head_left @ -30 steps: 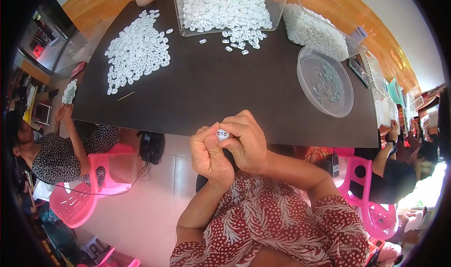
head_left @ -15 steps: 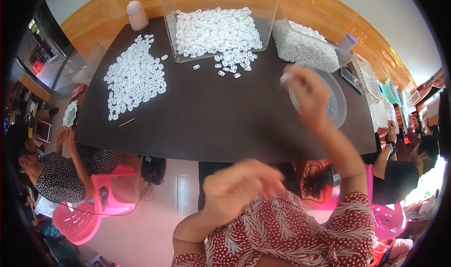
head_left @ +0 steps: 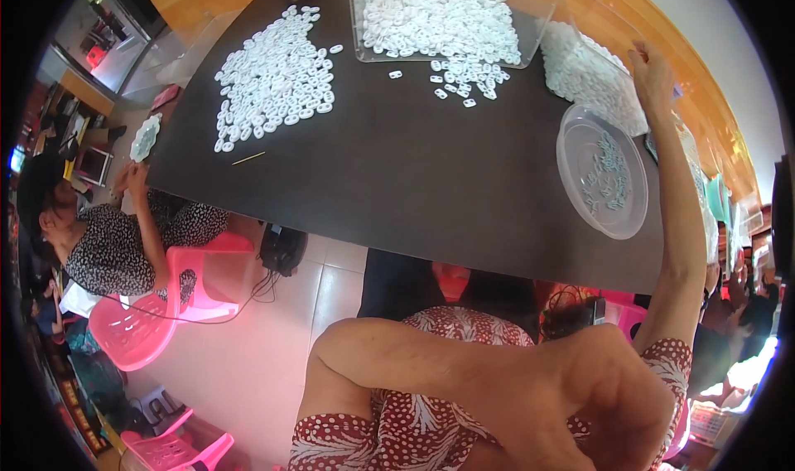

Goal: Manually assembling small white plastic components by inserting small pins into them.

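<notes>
My right hand (head_left: 652, 75) is stretched far out, beside the right-hand clear bin (head_left: 592, 82) heaped with small white oval pieces. Its fingers are bent together, and whatever they may hold is hidden. Below that arm's reach lies a round clear plastic lid or shallow dish (head_left: 571, 185) with small blue-grey pins (head_left: 614, 173) in it. Close to my chest, my left hand (head_left: 604, 380) is raised off the table with curled fingers. Its fingertips are turned out of sight, and nothing shows in it.
A pile of white two-holed pieces (head_left: 277, 77) covers the table's left part, near a thin yellow stick (head_left: 248, 158). White pieces fill a large clear bin (head_left: 362, 57) and spill before it (head_left: 469, 77). A person (head_left: 116, 239) sits at left by pink plastic chairs (head_left: 132, 330).
My right hand has moved from over the round dish outward to the right-hand bin. My left hand has swung right across my chest. The view has turned, shifting the table up and right.
</notes>
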Available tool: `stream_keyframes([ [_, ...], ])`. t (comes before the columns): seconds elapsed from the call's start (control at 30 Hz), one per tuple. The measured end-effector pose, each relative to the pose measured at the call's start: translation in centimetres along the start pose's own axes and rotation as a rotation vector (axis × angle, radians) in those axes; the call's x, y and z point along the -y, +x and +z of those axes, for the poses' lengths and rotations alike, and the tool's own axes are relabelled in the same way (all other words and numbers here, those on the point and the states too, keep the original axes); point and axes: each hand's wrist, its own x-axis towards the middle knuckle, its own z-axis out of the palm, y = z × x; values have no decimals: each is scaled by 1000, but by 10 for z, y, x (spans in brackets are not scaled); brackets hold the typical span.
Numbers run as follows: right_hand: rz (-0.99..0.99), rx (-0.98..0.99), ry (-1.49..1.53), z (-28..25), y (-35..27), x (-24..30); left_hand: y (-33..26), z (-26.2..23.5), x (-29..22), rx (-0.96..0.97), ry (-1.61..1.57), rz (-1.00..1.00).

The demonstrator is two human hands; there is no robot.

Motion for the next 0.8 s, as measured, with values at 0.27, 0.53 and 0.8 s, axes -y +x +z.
stream_keyframes([
  [0.27, -548, 54, 426, 44, -72, 127, 12, -15, -5, 153, 115, 21],
  [0.53, -342, 238, 313, 114, -57, 119, -39, -83, -86, -1132, 1488, 459],
  [0.8, -310, 31, 215, 154, -38, 140, -118, -194, -206, -1425, 2844, 295],
])
